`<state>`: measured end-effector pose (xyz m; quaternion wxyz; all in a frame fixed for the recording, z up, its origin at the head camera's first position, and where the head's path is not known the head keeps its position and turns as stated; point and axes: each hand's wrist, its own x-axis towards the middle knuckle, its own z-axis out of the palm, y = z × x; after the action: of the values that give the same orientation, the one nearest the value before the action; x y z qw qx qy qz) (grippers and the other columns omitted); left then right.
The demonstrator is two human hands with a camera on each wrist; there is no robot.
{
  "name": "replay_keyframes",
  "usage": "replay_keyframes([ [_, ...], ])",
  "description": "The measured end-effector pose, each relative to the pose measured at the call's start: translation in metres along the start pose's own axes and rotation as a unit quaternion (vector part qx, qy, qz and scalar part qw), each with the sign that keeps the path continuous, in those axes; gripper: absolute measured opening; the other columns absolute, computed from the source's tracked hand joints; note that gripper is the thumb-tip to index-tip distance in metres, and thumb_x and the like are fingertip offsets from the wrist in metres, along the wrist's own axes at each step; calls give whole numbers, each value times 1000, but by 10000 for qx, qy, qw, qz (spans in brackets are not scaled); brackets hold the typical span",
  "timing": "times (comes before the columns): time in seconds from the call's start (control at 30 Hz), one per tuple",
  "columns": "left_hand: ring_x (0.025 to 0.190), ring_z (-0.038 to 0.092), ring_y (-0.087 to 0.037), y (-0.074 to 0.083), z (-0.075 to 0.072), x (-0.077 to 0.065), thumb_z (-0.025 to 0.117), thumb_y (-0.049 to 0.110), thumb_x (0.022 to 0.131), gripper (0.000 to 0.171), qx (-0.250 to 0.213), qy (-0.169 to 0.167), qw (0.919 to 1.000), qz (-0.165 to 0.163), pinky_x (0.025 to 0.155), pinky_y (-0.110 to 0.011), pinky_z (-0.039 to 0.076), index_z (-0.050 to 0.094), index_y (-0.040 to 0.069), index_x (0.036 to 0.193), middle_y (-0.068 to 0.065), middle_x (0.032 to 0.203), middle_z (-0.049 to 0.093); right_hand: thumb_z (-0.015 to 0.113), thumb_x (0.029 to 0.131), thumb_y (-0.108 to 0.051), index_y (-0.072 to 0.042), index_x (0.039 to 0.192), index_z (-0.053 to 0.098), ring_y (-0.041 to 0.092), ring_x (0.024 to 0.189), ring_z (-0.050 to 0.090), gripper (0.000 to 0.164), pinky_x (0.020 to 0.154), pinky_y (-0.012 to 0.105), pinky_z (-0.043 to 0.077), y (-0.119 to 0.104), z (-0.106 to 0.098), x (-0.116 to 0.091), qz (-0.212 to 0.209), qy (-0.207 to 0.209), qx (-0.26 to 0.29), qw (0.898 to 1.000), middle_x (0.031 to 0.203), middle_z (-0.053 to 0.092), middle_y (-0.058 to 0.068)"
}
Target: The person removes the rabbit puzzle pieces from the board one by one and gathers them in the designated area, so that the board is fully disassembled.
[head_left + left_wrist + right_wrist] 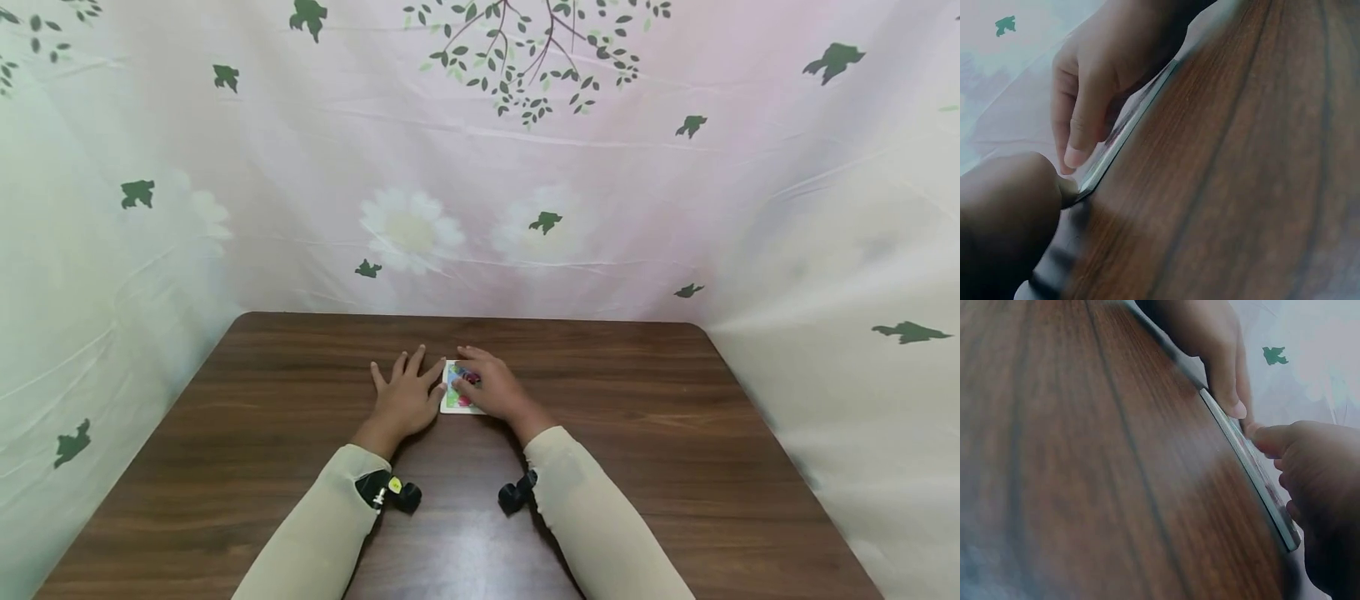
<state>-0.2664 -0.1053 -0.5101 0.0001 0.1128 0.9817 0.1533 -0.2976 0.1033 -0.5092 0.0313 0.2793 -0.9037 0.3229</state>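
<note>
White-bordered, colourful picture card, partly covered; possibly a stack.

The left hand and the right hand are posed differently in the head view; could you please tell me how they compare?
The left hand has its fingers spread apart, while the right hand keeps its fingers closer together. The left hand lies at the left edge of the printed piece, whereas the right hand reaches over it and hides its right part. Both are bare and come out of pale sleeves.
</note>
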Motion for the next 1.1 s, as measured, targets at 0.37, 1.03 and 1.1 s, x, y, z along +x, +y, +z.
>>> replay_keyframes([
  [0.37,172,7,-46,1,-2,1,37,52,117,58,-1,-432,9989,-183,122,-90,-6,35,38,172,-12,186,13,74,106,-27,-5,140,75,31,166,37,40,131,56,38,0,-3,1,361,-388,52,9986,167,54,11],
  [1.03,173,0,-42,2,-5,0,35,54,117,58,-120,-676,9972,-285,122,-89,-9,31,40,173,-10,186,9,75,104,-20,-4,138,75,43,151,54,38,125,61,44,-3,0,7,521,-37,374,9979,156,63,20],
  [1.1,173,0,-42,2,-5,0,35,54,117,58,-120,-687,9972,-285,122,-89,-8,31,40,173,-10,186,9,74,105,-19,-3,137,75,44,149,55,35,124,62,45,-4,1,9,467,-27,283,9985,154,63,20],
])
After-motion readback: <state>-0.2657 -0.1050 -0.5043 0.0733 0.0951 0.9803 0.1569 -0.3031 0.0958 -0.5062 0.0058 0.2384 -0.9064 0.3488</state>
